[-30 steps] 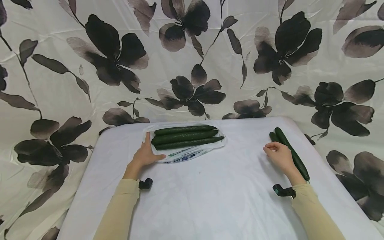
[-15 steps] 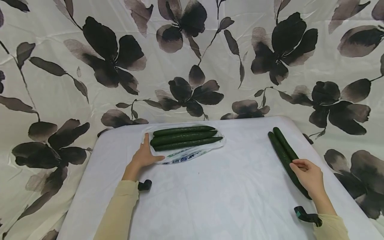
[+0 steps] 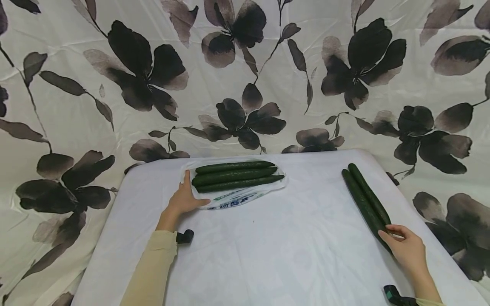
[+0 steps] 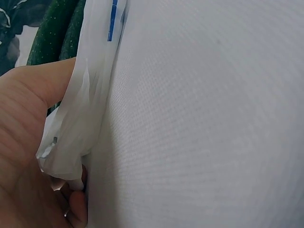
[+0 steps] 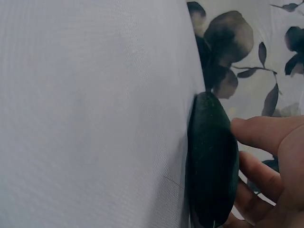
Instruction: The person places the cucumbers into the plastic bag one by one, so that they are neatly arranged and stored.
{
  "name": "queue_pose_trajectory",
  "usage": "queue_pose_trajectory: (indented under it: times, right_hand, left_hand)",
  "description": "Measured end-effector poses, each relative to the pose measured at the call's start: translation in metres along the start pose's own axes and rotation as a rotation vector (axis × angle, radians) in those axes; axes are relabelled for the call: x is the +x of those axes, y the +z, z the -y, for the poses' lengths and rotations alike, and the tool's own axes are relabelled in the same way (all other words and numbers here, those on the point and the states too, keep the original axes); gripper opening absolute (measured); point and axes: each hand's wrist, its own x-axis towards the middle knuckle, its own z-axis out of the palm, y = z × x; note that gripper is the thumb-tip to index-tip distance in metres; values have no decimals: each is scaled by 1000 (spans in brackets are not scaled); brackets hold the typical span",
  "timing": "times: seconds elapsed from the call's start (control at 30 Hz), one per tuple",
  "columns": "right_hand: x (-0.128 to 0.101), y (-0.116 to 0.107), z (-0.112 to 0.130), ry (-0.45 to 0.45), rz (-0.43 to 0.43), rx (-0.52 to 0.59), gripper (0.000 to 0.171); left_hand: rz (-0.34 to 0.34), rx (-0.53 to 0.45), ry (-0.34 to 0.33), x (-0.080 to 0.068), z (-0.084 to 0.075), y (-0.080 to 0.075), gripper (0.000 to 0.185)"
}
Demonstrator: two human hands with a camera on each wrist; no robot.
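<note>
My left hand [image 3: 186,198] is at the left end of a thin white plastic bag [image 3: 229,202] with blue print, thumb and forefinger spread. In the left wrist view, film covers my thumb's end, and curled fingers hold the bag's edge [image 4: 64,166] below. Three dark green cucumbers [image 3: 237,173] lie side by side in the bag. To the right, two more cucumbers [image 3: 361,204] lie slanting together. My right hand [image 3: 407,250] is over their near ends with relaxed fingers. In the right wrist view, the thumb meets one cucumber's [image 5: 211,156] side; other fingertips are hidden behind it.
A white cloth [image 3: 268,250] covers the table. Behind it hangs a curtain [image 3: 172,85] with dark flowers. Black cameras sit on both wrists, the right one [image 3: 396,295] near the front. The right cucumbers lie close to the table's right edge.
My right hand has moved from the left of the cucumber pair rightward and down toward their near ends. My left hand and the bag stay put.
</note>
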Motion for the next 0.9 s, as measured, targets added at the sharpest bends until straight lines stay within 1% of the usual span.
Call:
queue_pose_trajectory:
  times: [0.1,0.27,0.37,0.47,0.57,0.7,0.8,0.9]
  right_hand:
    - [0,3,0,-6,8,-18,56]
    - [0,9,5,-53,9,-98,69]
    - [1,13,9,-78,11,-136,71]
    - [2,15,13,-64,44,-147,67]
    - [4,15,17,-4,92,-94,62]
    - [4,14,22,91,134,52,60]
    - [3,15,24,125,131,136,59]
    - [1,14,26,135,115,189,59]
  left_hand:
    - [-7,-5,0,0,1,-1,136]
    - [-16,-6,2,-1,1,-1,136]
    - [-21,-7,2,-2,2,0,136]
    - [-27,-5,5,-2,2,0,136]
    - [-29,-3,6,-1,2,0,136]
    - [-28,1,4,-1,2,0,136]
    - [-27,6,8,0,3,1,137]
    - [-25,9,9,-1,3,0,137]
